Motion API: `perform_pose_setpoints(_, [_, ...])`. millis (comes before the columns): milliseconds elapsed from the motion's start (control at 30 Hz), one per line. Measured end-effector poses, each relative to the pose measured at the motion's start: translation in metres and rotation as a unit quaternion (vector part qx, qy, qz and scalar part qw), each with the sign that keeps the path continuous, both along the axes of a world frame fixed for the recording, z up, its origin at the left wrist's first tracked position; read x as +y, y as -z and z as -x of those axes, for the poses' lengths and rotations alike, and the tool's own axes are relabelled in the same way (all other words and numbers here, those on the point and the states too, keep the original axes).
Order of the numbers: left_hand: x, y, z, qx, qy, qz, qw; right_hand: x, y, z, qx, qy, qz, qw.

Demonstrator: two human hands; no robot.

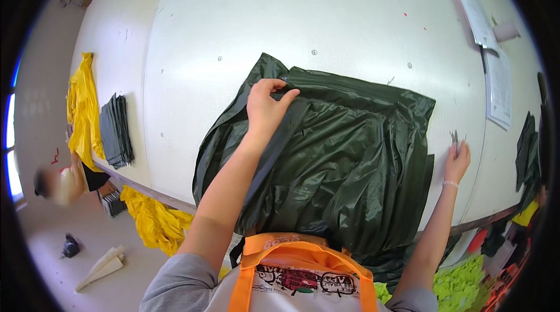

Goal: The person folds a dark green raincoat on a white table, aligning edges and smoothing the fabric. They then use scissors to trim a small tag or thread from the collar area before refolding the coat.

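Observation:
A shiny dark green garment [344,160] lies spread in folds on the white table, its lower part hanging over the near edge against my orange apron. My left hand [267,108] is at its upper left, thumb and fingers closed on the fabric along a seamed band [344,87]. Out to the right, beyond the garment's side, my right hand [458,163] holds small metal thread snips [455,137] with the tips pointing away from me. Its palm side and some fingers are hidden.
Yellow garments [84,108] and a stack of dark grey pieces [116,131] lie at the table's left, where another person [64,183] is. Papers [481,26] lie at the right edge. Yellow fabric [154,218] and lime fabric [464,283] sit below the table.

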State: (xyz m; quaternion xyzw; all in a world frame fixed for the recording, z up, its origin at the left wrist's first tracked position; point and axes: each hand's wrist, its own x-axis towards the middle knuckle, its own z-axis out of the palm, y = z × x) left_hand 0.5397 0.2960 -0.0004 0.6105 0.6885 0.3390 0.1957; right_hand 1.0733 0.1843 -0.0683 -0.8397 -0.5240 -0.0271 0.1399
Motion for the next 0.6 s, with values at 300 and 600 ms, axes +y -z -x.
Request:
perform_pose_setpoints(300, [0.007,0.001,-0.002,0.022,0.038,-0.052,0.998,0.026,-0.021,0.027,0.039,-0.065,0.064,0.995])
perform_pose_setpoints(600, [0.008,0.012,0.006,0.026,0.033,-0.034,0.999,0.120,-0.095,0.261,0.255,-0.302,0.018,0.919])
